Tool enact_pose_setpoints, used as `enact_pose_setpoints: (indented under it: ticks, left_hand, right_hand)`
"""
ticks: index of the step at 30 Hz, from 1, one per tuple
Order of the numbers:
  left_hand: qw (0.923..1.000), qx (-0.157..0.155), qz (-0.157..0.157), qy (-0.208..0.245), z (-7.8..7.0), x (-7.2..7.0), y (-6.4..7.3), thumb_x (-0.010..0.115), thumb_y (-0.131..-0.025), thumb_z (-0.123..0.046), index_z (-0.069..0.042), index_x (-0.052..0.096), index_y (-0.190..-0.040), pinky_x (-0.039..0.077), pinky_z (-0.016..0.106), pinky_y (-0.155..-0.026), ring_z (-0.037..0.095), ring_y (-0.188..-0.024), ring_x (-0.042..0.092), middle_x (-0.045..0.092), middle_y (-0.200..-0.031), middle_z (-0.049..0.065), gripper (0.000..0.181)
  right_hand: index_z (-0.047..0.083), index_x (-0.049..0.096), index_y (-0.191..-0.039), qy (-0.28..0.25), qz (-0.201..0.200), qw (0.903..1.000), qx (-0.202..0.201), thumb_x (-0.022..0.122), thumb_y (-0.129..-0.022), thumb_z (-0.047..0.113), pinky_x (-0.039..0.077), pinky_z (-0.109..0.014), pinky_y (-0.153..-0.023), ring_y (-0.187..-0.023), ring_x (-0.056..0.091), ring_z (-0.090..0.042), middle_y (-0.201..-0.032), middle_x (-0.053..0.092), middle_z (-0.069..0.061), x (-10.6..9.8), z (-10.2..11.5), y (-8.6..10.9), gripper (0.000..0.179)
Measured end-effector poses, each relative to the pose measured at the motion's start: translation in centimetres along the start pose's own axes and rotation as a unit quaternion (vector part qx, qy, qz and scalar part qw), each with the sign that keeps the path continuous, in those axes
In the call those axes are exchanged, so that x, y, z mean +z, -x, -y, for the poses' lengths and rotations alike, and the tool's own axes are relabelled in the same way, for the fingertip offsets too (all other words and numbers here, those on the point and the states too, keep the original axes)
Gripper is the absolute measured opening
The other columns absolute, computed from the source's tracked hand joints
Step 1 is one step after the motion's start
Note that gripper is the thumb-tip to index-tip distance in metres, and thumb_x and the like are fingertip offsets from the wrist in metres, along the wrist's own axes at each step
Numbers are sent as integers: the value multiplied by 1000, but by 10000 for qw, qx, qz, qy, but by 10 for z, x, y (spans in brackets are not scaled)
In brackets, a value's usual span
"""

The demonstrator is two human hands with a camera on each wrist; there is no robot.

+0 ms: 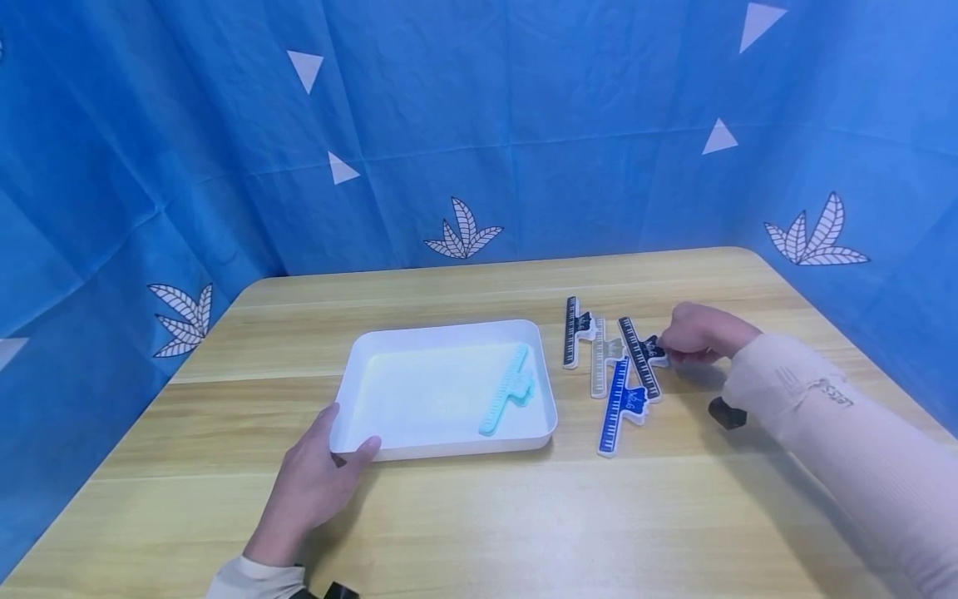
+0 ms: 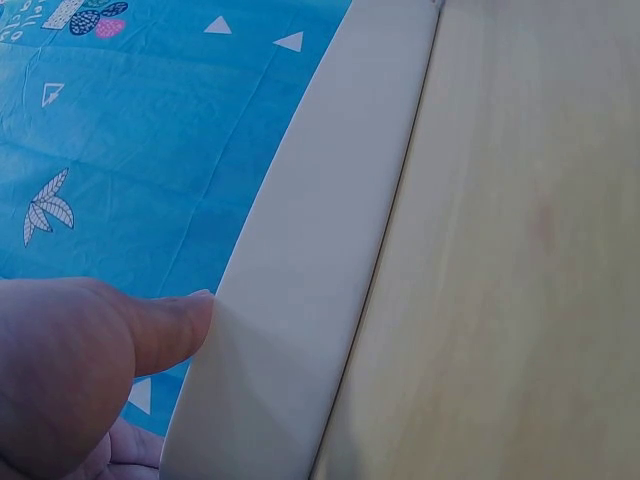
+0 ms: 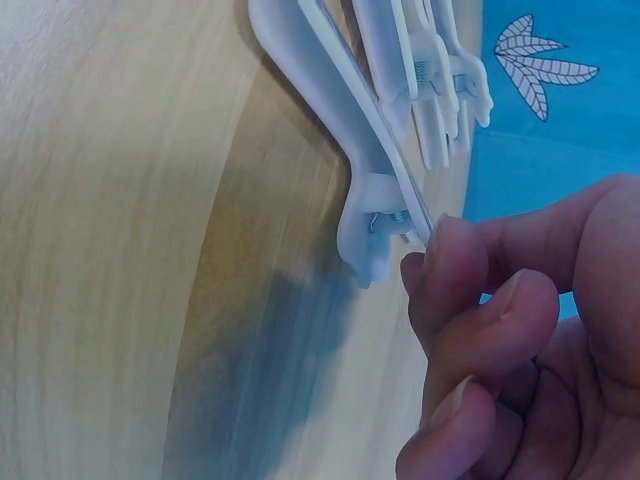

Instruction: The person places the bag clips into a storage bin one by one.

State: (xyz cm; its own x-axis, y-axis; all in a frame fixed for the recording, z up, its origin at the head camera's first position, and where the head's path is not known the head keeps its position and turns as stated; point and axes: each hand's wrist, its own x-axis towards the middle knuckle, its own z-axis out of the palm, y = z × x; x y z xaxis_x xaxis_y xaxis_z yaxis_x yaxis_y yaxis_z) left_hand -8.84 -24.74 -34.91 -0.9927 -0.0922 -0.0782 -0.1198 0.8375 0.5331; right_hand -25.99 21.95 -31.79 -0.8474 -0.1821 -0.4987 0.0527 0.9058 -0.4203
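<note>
Taking 12 o'clock as the counter's far edge in the head view, the right hand (image 1: 696,334) pinches the side handle of a black clip (image 1: 640,359) between thumb and fingertips, the other fingers curled in. This clip lies on the counter (image 1: 599,516) at the 3 o'clock side of the white tray (image 1: 441,452), its long bar running from 11 to 5 o'clock and its handle facing about 2, toward the hand. Close by at its 7 o'clock lies a blue clip (image 1: 615,408), its bar tipped just past 12 at the top and its handle facing 3; whether the two touch, I cannot tell. A grey clip (image 1: 599,366) at the held clip's 9 o'clock points straight from 12 to 6, and a second black clip (image 1: 571,333), near its 10, runs the same way, handle to 3. Inside the tray, toward its 3 o'clock wall, a teal clip (image 1: 503,395) slants from 1 to 7, handle facing between 3 and 4. The left hand (image 1: 314,478) is clamped on the tray's 7 o'clock corner, thumb at the near rim.
</note>
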Motion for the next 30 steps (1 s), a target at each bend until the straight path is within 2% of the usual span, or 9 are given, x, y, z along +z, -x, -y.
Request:
enact_pose_setpoints:
  ticks: [12,30]
  left_hand:
    - [10000,-9,4,23,-1,-2,1,53,-94,-54,8,14,-151,32,63,-103,48,-130,36,30,-147,35,92]
    - [10000,-48,12,11,-1,-1,0,55,-95,-52,8,13,-151,30,63,-104,50,-132,32,27,-148,35,92]
  right_hand:
    - [6,59,-70,-148,17,9999,27,48,-92,11,36,-18,-48,-48,40,-6,-57,50,2,-4,8,1,25]
    - [6,60,-70,-218,-35,9998,-27,47,-90,7,36,-18,-47,-47,40,-6,-58,47,2,-7,12,3,24]
